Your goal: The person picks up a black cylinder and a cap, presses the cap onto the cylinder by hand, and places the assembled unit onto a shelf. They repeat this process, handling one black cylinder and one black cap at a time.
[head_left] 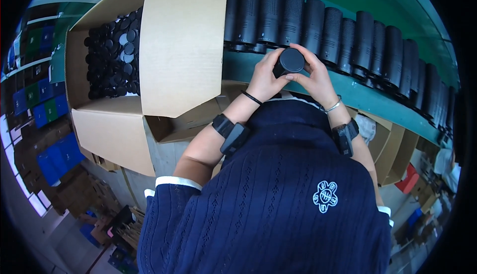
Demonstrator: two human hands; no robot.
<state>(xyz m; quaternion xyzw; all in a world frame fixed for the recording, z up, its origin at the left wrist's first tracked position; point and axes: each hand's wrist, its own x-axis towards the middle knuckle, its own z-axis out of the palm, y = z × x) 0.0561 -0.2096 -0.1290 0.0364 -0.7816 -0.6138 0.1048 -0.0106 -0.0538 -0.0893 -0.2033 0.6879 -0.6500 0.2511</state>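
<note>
A black cylinder (291, 60) is held with its flat round end facing up, just above the green bench. My left hand (267, 73) curves round its left side, thumb low against the edge. From the right, my right hand (315, 78) is closed round the same cylinder, its thumb meeting the near edge of the round end. Behind my hands runs a long row of similar black cylinders (292, 18), their sides textured and ribbed. The underside of the held cylinder is hidden.
At the left stands an open cardboard box (181, 45) of loose black discs (113, 58), several showing a paler face. The green bench (343, 86) curves away right. Below it are more cardboard boxes (397, 150). Blue bins (59, 157) stand far left.
</note>
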